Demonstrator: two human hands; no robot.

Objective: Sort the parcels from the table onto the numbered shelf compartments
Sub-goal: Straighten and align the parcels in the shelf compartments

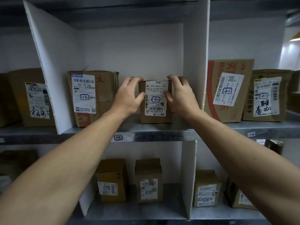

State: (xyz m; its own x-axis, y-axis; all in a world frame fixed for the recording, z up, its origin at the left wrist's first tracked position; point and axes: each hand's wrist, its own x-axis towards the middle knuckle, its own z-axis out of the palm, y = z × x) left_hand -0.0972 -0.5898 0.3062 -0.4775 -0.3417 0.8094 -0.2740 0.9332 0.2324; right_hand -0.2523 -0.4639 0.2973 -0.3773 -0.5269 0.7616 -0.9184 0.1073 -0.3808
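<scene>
The left hand [128,98] and right hand [180,96] are bare, as are both forearms [73,159].

Pale wall [266,46] (bright glare [292,51] at right).

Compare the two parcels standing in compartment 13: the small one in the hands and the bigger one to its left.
The small parcel is shorter and narrower than the bigger parcel. The small parcel's label is upside down; the bigger parcel's reads upright. The left hand and right hand hold the small parcel; nothing touches the bigger parcel. Both are brown cardboard, labels marked 13.
</scene>
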